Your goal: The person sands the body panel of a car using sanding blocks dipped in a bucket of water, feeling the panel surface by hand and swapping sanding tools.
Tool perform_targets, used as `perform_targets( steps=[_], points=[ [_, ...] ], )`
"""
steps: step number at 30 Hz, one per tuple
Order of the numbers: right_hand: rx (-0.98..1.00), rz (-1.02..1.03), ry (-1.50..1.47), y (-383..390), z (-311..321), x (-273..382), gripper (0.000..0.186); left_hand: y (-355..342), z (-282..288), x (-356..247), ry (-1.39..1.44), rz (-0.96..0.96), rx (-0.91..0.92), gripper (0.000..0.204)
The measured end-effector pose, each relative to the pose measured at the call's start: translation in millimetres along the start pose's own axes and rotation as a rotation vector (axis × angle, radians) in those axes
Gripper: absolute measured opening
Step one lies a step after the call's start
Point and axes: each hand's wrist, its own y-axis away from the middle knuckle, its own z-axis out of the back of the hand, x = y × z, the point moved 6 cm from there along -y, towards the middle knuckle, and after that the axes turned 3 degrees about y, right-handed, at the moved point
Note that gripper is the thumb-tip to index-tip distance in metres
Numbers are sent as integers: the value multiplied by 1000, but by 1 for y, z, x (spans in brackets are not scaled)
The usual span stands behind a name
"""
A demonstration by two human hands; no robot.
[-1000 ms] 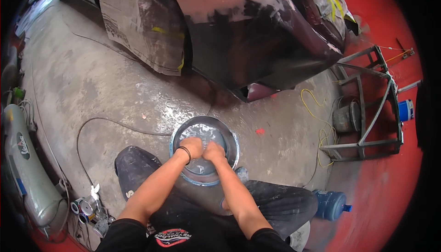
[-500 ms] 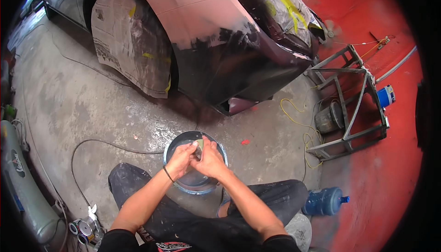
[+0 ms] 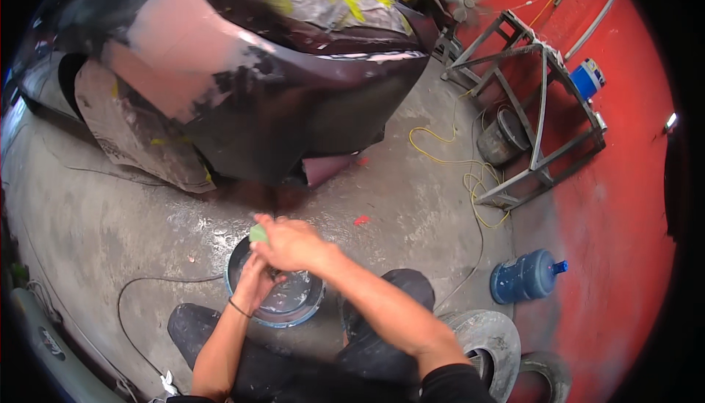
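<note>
Nearest, at the bottom of the frame, are dark trousers [image 3: 400, 293], and just above them, left of center, is a round basin [image 3: 320, 301] with a bluish rim. Over it, the right hand [image 3: 290, 243] has its fingers closed around a small green block [image 3: 258, 234], which pokes out at the left side of the hand. The left hand [image 3: 257, 282], wearing a dark band [image 3: 239, 306] on its wrist, is just below with fingers partly curled; whether it grips anything cannot be told. At the lower left edge, a gray tank [image 3: 62, 355] carries a dark oval label [image 3: 53, 343] with pale lettering. Tires [image 3: 507, 348] lie at the lower right, below a blue water jug [image 3: 523, 276]. Farther off, right of center, a dark bucket [image 3: 504, 137] stands by a metal frame [image 3: 542, 127], and a blue container [image 3: 587, 78] with a blurred label is beside it. Across the upper left is a dark car [image 3: 294, 124] with pink patches, its wheel covered by paper [image 3: 110, 127] whose print is too blurred to read.
</note>
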Motion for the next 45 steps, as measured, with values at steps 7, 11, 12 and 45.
perform_targets(
  steps=[7,11,12,45],
  points=[
    [129,-26,144,-42,-26,36,32,-24,110,22,-1282,-267,21,54],
    [226,-12,306,-73,-38,25,24,-40,102,39,-999,57,-48,54],
    [263,56,434,-78,-42,30,19,-37,103,40,-917,142,-84,54],
    [102,-126,348,-121,-29,31,10,39,123,-4,-583,269,-398,55]
  ],
)
